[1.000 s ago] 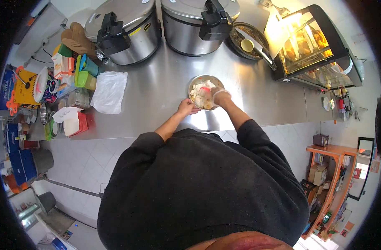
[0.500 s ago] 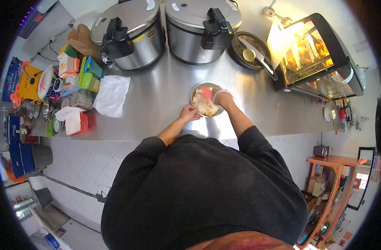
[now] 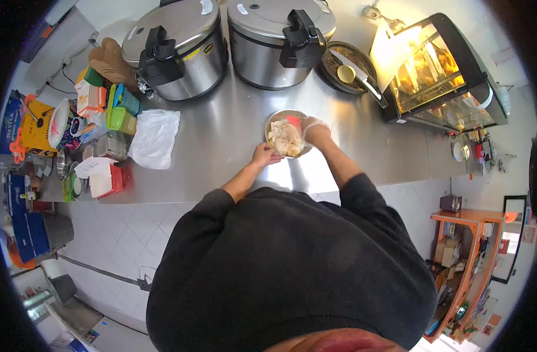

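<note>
A round metal bowl point(image 3: 309, 150) stands on the counter in front of me, holding pale, lumpy food point(image 3: 285, 139). My left hand point(image 3: 265, 155) grips the bowl's near-left rim between thumb and fingers. Over the right side of the bowl is my right hand point(image 3: 316, 132), which seems to wear a clear thin glove. It is closed around a utensil with a flat red blade point(image 3: 293, 121), which touches the food. The handle is hidden in the hand.
Two large steel rice cookers point(image 3: 189, 53) stand behind the bowl. A dark pan point(image 3: 362, 58) with a ladle and knife lies beside a lit glass food warmer point(image 3: 435, 70). At left are a white plastic bag point(image 3: 155, 139), a red box point(image 3: 110, 180) and stacked containers point(image 3: 123, 111).
The red blade has shifted slightly within the bowl, and the food has been moved about. My right hand has turned a little over the rim; my left stays on the bowl.
</note>
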Demonstrator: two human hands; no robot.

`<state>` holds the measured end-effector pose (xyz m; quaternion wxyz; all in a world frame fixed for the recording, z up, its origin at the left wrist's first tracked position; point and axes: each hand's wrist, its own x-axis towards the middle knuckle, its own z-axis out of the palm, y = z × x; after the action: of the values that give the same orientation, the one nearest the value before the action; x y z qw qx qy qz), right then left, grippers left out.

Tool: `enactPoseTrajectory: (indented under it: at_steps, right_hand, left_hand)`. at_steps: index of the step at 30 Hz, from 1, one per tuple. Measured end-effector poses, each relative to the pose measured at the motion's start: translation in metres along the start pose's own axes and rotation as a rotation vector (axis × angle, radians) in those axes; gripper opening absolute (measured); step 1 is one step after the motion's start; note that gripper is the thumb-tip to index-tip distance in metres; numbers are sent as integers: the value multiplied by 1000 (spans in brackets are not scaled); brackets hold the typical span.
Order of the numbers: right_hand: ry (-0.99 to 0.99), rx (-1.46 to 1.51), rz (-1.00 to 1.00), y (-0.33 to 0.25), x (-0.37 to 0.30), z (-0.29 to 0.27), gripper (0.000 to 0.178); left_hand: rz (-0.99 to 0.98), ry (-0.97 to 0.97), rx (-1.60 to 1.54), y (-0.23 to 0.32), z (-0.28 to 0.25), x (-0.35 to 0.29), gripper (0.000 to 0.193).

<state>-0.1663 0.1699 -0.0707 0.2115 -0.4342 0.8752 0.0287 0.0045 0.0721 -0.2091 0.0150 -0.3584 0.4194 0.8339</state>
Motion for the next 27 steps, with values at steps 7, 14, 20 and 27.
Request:
enactPoseTrajectory:
  at_steps: [7, 14, 20, 27]
  right_hand:
    - [-52, -33, -29, -28, 25, 101, 50]
    - [78, -139, 40, -37, -35, 24, 21]
    - [-137, -20, 96, -102, -30, 63, 27]
    - [43, -98, 99, -45, -1, 42, 32]
  left_hand:
    - [51, 59, -40, -10, 7, 0, 14]
    - [19, -60, -76, -7, -16, 6, 11]
    - [145, 45, 67, -20, -24, 15, 11]
    - [10, 13, -74, 8, -20, 3, 17]
